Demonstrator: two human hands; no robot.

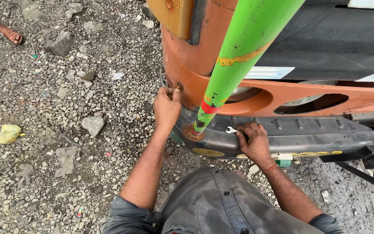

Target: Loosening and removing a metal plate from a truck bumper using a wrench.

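My left hand (166, 106) is closed on a small metal tool at a rusty bolt (179, 86) on the corner of an orange truck panel (187, 60). On top of the black bumper (308, 132), my right hand (253, 141) grips a small silver open-end spanner (231, 129). A green pole (234, 65) with yellow and red marks slants down between my hands. Its rusty foot (192, 132) meets the bumper.
Gravel ground with grey stones (93, 125) spreads to the left. A yellow wrapper (8, 133) lies at the far left. Another person's sandalled feet (12, 34) stand at the top left. A black frame bar (369, 169) juts out at the right.
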